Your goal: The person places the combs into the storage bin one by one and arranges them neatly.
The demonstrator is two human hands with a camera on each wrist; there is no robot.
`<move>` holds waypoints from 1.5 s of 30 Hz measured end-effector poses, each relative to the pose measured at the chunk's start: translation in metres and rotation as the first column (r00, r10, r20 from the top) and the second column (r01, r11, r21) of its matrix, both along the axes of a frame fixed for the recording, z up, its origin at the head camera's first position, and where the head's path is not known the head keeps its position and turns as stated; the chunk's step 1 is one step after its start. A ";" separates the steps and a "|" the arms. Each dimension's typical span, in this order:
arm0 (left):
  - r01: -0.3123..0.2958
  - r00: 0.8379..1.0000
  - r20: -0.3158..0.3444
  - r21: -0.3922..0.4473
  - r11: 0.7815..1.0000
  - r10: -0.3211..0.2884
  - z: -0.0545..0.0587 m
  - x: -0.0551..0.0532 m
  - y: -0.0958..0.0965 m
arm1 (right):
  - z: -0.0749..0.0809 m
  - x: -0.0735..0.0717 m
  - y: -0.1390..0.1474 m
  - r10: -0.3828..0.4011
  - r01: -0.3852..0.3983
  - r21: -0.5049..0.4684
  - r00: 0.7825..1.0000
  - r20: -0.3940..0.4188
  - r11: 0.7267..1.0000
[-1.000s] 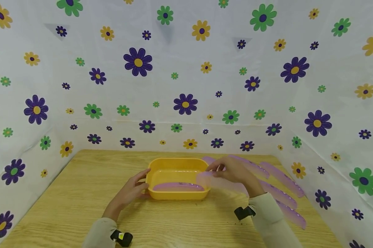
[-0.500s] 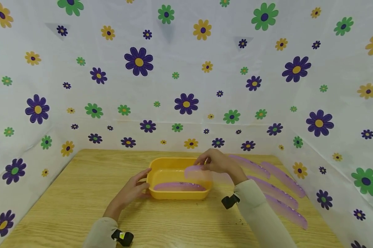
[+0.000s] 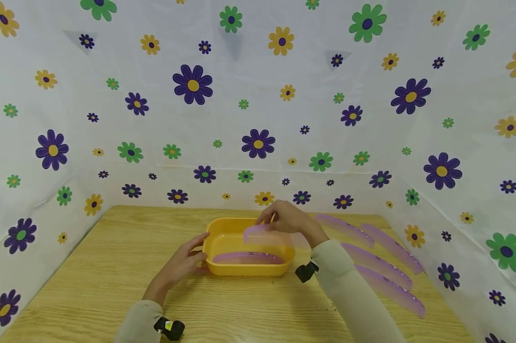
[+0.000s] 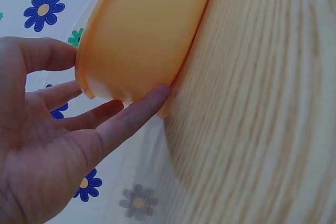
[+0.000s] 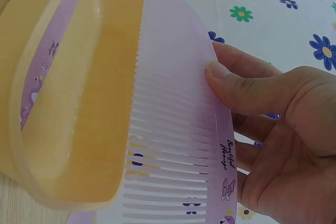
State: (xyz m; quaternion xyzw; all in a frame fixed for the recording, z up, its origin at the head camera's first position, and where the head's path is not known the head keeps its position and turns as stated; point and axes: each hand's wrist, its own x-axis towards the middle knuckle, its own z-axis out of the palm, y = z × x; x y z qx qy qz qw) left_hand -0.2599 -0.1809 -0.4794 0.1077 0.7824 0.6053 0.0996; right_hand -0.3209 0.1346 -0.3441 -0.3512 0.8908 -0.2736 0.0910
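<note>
The right hand [image 3: 285, 218] held a pale purple comb [image 3: 256, 237] over the right part of the yellow tub [image 3: 247, 272], near the middle of the head view. Its grip was narrow – the thumb on the near face of the comb in the right wrist view, the fingers behind. The pinch took the spine close to the comb's left end as seen from the head; the rest ran off to the right, past the tub's right rim. In the right wrist view the teeth pointed left, towards the tub, and the printed spine lay on the right, beside the fingers. Whether the held comb touched the rim, I could not tell.

The left hand [image 3: 181, 262] had its grip wide, its fingers and thumb spread against the tub's left end; in the left wrist view the index finger met the rim and the thumb lay by the lower edge.

A second comb [image 3: 248, 258] lay inside the tub, along the near wall. On the desk [image 3: 223, 309], towards the right of the head view, lay four more combs [image 3: 391, 248] – all slanting down to the right.
</note>
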 end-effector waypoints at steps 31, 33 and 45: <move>0.043 0.999 -0.010 0.037 0.998 -0.042 0.003 -0.001 -0.001 | -0.009 -0.023 -0.047 -0.115 0.101 0.123 0.987 0.111 0.987; 0.041 0.999 -0.009 0.036 0.999 -0.040 0.004 0.000 -0.001 | -0.009 -0.024 -0.050 -0.124 0.108 0.125 0.984 0.125 0.986; 0.036 0.999 -0.011 0.032 0.999 -0.036 0.004 0.001 -0.002 | -0.016 -0.031 -0.063 -0.172 0.146 0.152 0.968 0.181 0.978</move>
